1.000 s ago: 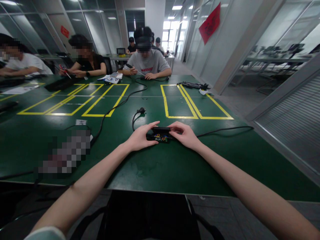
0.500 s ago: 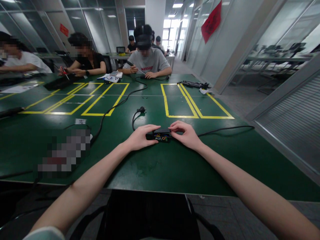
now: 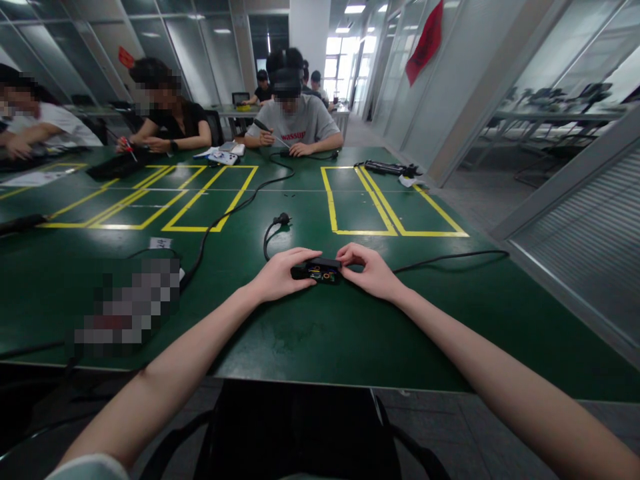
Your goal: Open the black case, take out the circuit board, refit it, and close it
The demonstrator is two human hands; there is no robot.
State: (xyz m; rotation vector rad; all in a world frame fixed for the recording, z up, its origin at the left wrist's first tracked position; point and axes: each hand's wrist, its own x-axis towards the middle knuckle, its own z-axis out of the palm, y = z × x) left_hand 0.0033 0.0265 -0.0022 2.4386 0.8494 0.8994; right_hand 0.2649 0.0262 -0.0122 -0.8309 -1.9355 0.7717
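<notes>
A black power adapter (image 3: 327, 275) with its case parted sits just in front of me. Its near side shows a circuit board with small yellow and green parts, under a black cover (image 3: 329, 264) that is tilted up. My left hand (image 3: 280, 275) is closed on the adapter's left end, thumb in front and fingers behind. At the right end, my right hand (image 3: 373, 272) pinches the cover's edge or the cable there; which one is hidden by the fingers. A cord with a black plug (image 3: 283, 219) curls out behind my left hand. A thin black cable (image 3: 450, 258) runs off to the right.
The green table (image 3: 310, 347) carries yellow tape rectangles (image 3: 365, 233). A blurred power strip (image 3: 133, 303) lies at left, its cord crossing the table. A folded black tripod-like object (image 3: 387, 169) lies at far right. Across sits a person (image 3: 300, 127) holding a tool; others sit at left.
The cover has tipped slightly, showing its darker inner side more. My right hand has shifted a little left, and my left hand has hardly moved.
</notes>
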